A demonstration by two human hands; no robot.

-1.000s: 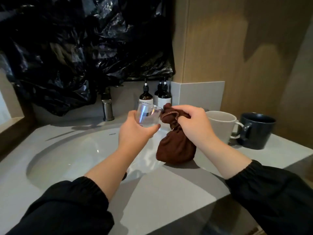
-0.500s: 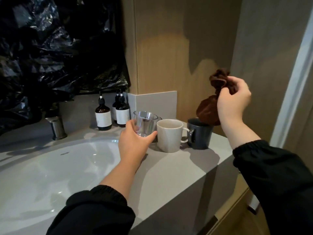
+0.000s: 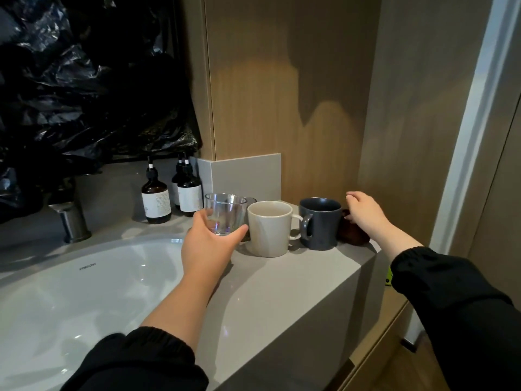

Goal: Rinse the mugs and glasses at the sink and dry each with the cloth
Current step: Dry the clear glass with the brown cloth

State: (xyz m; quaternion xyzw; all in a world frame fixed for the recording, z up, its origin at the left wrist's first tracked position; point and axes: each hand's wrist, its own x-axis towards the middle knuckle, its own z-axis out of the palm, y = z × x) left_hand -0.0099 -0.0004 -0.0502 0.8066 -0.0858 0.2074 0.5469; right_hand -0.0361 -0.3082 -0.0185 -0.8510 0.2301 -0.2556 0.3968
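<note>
**Glass being set back among the mugs, cloth laid aside**

The left hand [image 3: 210, 248] is wrapped round the lower part of a clear glass [image 3: 224, 217], fingers curled closed on it, holding it upright just beside the cream mug [image 3: 269, 228] at the back of the table [image 3: 282, 292]. Whether the glass base touches the table cannot be told, since the hand hides it. A second glass seems to stand behind it, mostly hidden. The right hand [image 3: 366, 214] hangs loosely open, gripping nothing, above the brown cloth [image 3: 352, 235], which lies bunched at the table's far right edge, just behind the dark mug [image 3: 321, 222].

By the look of it, this glass is at the putting-down step: it sits in line with the mugs rather than over the sink [image 3: 84, 292], and the cloth is out of hand. The next move calls for letting go of the glass once it stands firm, then taking a mug by its handle to the tap [image 3: 72, 221] for rinsing, with the cloth picked up again afterwards
</note>
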